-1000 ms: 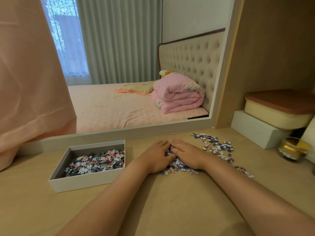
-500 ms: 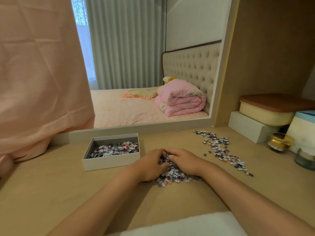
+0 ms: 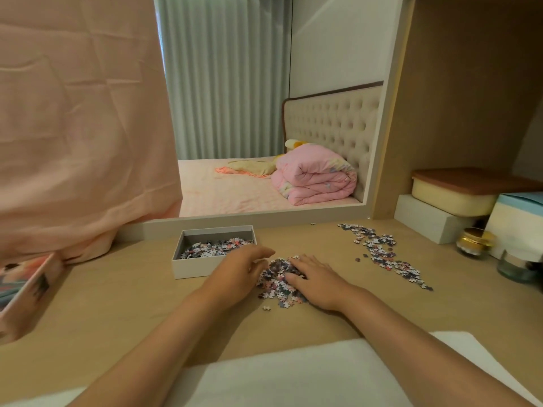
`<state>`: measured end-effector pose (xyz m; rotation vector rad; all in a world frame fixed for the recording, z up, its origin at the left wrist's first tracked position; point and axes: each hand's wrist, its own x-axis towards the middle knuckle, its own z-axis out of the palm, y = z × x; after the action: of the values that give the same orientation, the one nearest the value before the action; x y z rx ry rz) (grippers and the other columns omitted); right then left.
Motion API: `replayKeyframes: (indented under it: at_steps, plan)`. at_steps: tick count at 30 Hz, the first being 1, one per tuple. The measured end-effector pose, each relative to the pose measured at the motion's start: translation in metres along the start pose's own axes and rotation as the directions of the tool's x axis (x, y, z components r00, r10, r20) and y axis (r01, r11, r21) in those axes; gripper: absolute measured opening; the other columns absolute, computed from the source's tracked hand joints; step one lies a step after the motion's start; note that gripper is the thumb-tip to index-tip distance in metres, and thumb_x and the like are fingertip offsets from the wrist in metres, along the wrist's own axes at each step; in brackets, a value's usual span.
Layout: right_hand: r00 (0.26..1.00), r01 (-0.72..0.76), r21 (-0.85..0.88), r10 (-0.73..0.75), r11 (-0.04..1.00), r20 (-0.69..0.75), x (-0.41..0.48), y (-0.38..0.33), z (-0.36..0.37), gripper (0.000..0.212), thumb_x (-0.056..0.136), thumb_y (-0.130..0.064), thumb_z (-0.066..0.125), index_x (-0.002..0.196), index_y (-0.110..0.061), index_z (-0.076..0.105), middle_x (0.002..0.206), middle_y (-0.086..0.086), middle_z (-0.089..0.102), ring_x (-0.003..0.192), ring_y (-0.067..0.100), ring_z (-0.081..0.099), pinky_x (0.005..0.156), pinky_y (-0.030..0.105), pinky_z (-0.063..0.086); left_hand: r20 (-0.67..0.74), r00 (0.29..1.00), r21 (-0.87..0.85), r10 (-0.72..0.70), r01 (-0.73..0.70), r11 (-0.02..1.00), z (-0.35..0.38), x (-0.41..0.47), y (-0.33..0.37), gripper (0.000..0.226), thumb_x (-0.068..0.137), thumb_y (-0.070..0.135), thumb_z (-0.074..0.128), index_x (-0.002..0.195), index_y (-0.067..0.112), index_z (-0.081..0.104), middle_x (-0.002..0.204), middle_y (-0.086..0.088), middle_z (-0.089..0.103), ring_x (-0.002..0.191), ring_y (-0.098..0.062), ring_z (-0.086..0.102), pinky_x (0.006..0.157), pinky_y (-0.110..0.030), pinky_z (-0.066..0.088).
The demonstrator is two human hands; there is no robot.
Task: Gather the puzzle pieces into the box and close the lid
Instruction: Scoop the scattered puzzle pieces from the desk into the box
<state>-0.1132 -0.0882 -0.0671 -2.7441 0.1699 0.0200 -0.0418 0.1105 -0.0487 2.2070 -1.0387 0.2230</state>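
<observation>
Right of the box (image 3: 194,270), the left hand (image 3: 238,274) and right hand (image 3: 318,282) cover part of the pile (image 3: 276,277); the left also hides the box's near right corner. Far left of it, the edge cuts off the lid (image 3: 26,292).

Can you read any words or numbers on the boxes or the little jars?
No text can be read anywhere.
Picture lid: only a blurred picture, no words to make out.
Gold-capped jar: too small and blurred to tell.
Pale blue box: no text shows.
White box: its wall is plain.
</observation>
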Motion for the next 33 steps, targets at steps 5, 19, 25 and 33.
replayKeyframes:
  at_steps: [5, 19, 25, 33]
  plan:
    - [0.995, 0.082, 0.115, -0.073, 0.99, -0.074, 0.007, -0.024, 0.001, 0.065, 0.1, -0.053, 0.043, 0.157, -0.027, 0.024, 0.166, 0.002, 0.01, 0.153, 0.018, 0.006, 0.124, 0.041, 0.01, -0.135, 0.991, 0.207, 0.011, 0.017, 0.978, -0.024, -0.008, -0.027, 0.037, 0.097, 0.021, 0.056, 0.133, 0.029, 0.059, 0.134, 0.009, 0.054, 0.128, -0.014, 0.041, 0.105, -0.032, 0.035]
    - [0.993, 0.078, -0.03, -0.075, 0.997, 0.088, 0.036, -0.033, 0.005, 0.067, 0.095, -0.068, 0.034, 0.155, -0.04, 0.021, 0.167, 0.003, 0.001, 0.153, 0.019, -0.007, 0.123, 0.044, 0.0, 0.027, 0.986, 0.323, -0.163, 0.146, 0.935, -0.032, 0.017, -0.077, 0.054, 0.1, 0.002, 0.037, 0.147, 0.028, 0.043, 0.157, -0.001, 0.033, 0.146, -0.022, 0.028, 0.118, -0.034, 0.02]
    - [0.978, 0.177, 0.002, -0.176, 0.984, 0.114, 0.026, -0.044, 0.008, 0.064, 0.101, -0.055, 0.038, 0.157, -0.03, 0.022, 0.167, 0.0, 0.005, 0.153, 0.015, -0.002, 0.123, 0.037, 0.003, 0.027, 0.979, 0.241, -0.202, 0.189, 0.952, -0.022, 0.037, -0.072, 0.052, 0.098, 0.004, 0.04, 0.143, 0.028, 0.05, 0.151, -0.004, 0.044, 0.142, -0.023, 0.036, 0.116, -0.034, 0.027]
    - [0.961, 0.227, 0.139, -0.245, 0.964, 0.128, 0.025, -0.086, 0.021, 0.056, 0.105, -0.046, 0.035, 0.149, -0.013, 0.039, 0.158, 0.007, 0.033, 0.146, 0.022, 0.027, 0.118, 0.035, 0.022, 0.117, 0.972, 0.003, -0.205, 0.206, 0.978, -0.034, 0.023, -0.059, 0.043, 0.1, 0.008, 0.042, 0.137, 0.024, 0.057, 0.145, 0.005, 0.051, 0.137, -0.011, 0.04, 0.11, -0.019, 0.024]
